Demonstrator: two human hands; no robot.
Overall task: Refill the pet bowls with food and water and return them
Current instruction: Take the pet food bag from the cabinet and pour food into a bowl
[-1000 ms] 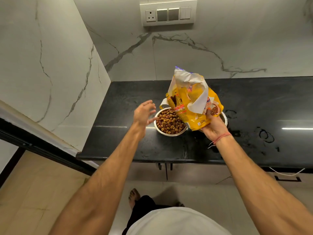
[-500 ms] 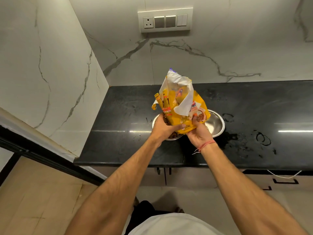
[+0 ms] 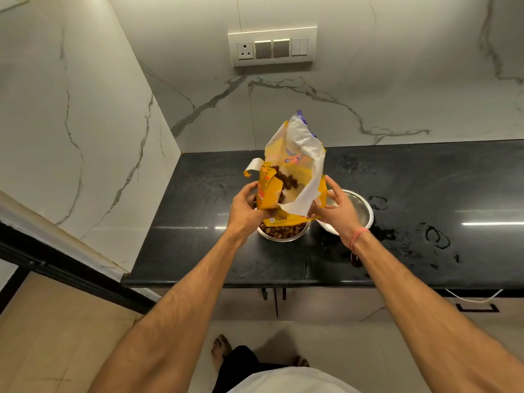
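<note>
— What's in the hands?

— A yellow bag [image 3: 295,165] of kibble, held upright over the counter [image 3: 198,251]. The left hand [image 3: 245,207] grips its left side, fingers curled round a folded yellow flap. The right hand [image 3: 333,208] is at the bag's lower right corner, fingers spread fairly wide; the thumb side seems to pinch the bag's edge, though I cannot tell how firmly.

— Any writing you can read?

— "1.2kg" on the bottom front edge, beside a small mark. There is orange print down the folded flap and a logo near the top, both too small to read. No brand name is legible.

— And the bowls?

— Two steel ones, side by side on the black counter. The left bowl [image 3: 283,232] sits just under the bag and is full of brown kibble [image 3: 280,231]; the bag hides its far half. The right bowl [image 3: 357,211] is just behind the right hand — no kibble shows in it.

— Is the bag open?

— Yes, the top is torn wide, white lining folded out, brown pieces visible inside.

— Anything else?

— A switch panel [image 3: 272,46] with a socket on the marble wall, and wet patches [image 3: 436,236] on the counter to the right.
</note>
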